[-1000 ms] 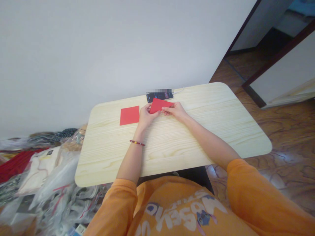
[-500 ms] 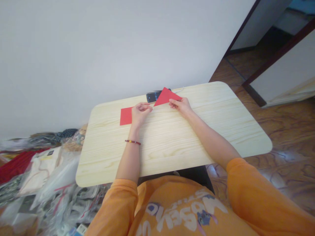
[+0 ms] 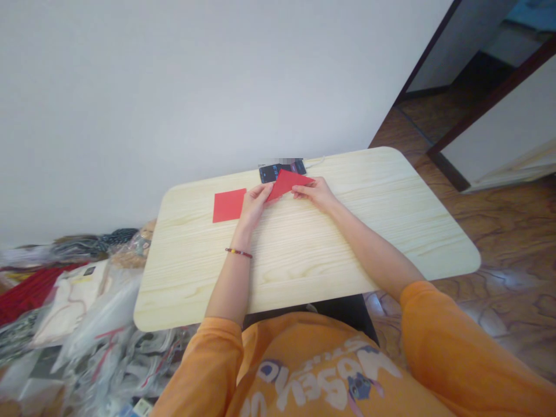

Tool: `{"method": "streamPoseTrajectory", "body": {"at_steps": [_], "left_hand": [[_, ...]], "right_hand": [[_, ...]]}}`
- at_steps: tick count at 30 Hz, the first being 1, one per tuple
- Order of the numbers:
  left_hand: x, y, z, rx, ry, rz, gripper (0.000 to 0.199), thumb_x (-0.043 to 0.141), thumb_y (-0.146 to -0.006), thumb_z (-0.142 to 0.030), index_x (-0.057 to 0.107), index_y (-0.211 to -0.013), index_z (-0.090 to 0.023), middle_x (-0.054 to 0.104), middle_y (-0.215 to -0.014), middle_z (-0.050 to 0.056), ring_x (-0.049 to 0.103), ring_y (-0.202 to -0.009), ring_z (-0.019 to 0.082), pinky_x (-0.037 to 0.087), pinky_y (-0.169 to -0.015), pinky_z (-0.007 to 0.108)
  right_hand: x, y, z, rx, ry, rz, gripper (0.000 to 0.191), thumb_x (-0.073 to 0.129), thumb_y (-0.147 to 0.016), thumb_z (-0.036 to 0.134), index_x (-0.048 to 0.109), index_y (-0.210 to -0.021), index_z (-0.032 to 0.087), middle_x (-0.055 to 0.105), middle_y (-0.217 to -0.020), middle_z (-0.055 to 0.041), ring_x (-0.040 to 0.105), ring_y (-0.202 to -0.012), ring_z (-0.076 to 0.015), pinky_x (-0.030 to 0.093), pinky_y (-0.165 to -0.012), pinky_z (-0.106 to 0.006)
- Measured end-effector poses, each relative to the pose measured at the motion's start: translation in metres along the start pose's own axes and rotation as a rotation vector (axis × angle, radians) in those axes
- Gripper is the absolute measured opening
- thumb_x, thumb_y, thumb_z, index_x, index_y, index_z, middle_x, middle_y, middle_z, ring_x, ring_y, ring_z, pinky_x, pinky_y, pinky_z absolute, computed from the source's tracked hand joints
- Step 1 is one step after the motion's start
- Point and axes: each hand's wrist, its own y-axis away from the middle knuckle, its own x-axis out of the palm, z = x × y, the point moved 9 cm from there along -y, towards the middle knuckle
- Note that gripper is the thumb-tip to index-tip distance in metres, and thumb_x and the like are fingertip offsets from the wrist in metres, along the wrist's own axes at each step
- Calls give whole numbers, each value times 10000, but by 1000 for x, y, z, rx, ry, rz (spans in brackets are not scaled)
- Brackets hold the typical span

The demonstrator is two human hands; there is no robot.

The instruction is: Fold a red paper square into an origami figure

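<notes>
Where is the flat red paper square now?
In the head view, the flat red paper square lies on the pale wooden table, just left of the person's left hand.

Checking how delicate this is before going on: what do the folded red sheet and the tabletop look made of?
The folded red sheet looks like thin coloured paper: matte, with no visible shine, and its sharp fold suggests paper. The tabletop looks like pale wood or wood-grain laminate: smooth finish with visible grain lines, though this view can't settle which.
</notes>
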Motion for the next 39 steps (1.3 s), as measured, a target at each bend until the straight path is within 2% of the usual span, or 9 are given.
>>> {"method": "streamPoseTrajectory", "body": {"at_steps": [8,13,17,21,25,29,31,34,39], "left_hand": [[-7,-3,-4,80,-74,-2,367,799,-615,-465,730,-803,-157,732,-901,50,675,-868,171,553,-880,354],[-13,-6,-9,149,-163,8,331,811,-623,-336,737,-895,-163,747,-918,66,692,-844,170,538,-899,352],[-22,-9,-11,203,-274,-30,353,803,-621,-278,728,-944,-156,746,-938,87,698,-845,182,546,-867,349],[-28,-11,-14,253,-340,-98,348,806,-605,-289,721,-914,-153,745,-927,86,699,-828,183,558,-840,346],[-27,-9,-19,302,-366,-122,342,817,-589,-289,719,-884,-147,743,-881,85,698,-804,182,567,-801,326],[-19,-5,-23,336,-388,-107,351,803,-625,-299,706,-929,-154,736,-889,84,697,-817,186,570,-775,317],[-15,-3,-22,334,-379,-100,389,798,-637,-295,687,-985,-160,732,-913,85,699,-845,196,570,-781,326],[-10,-3,-15,322,-286,-106,555,818,-609,-286,621,-1117,-178,726,-959,83,702,-870,209,571,-802,352],[-2,-7,4,278,-206,-75,757,851,-567,-296,509,-1239,-224,718,-985,64,703,-875,212,569,-831,375]], "right_hand": [[4,1,2,33,-49,39,474,892,-451,419,679,-781,153,698,-670,-16,627,-556,-106,505,-536,-213],[3,1,2,55,-98,58,461,818,-556,536,679,-779,157,708,-744,-45,652,-633,-130,521,-578,-241],[0,-1,2,11,-26,69,409,844,-546,438,715,-816,159,700,-740,-24,630,-650,-119,520,-616,-251],[1,-3,2,-40,50,95,394,856,-514,345,731,-850,180,728,-878,-29,648,-785,-153,532,-730,-302],[3,-4,3,-70,126,122,403,864,-470,276,739,-840,174,736,-906,-32,656,-842,-167,499,-863,-338],[5,-4,1,-64,151,129,411,855,-473,299,746,-848,172,743,-909,-35,660,-845,-184,492,-860,-346],[3,-4,0,-72,168,94,368,837,-517,360,750,-817,166,747,-868,-39,657,-796,-182,498,-816,-338],[0,-3,-1,-102,203,34,352,811,-561,436,752,-765,156,744,-801,-42,643,-725,-178,496,-743,-324],[-3,-2,-2,-111,195,-36,396,787,-580,504,747,-758,152,740,-788,-53,654,-758,-211,495,-716,-333]]}}
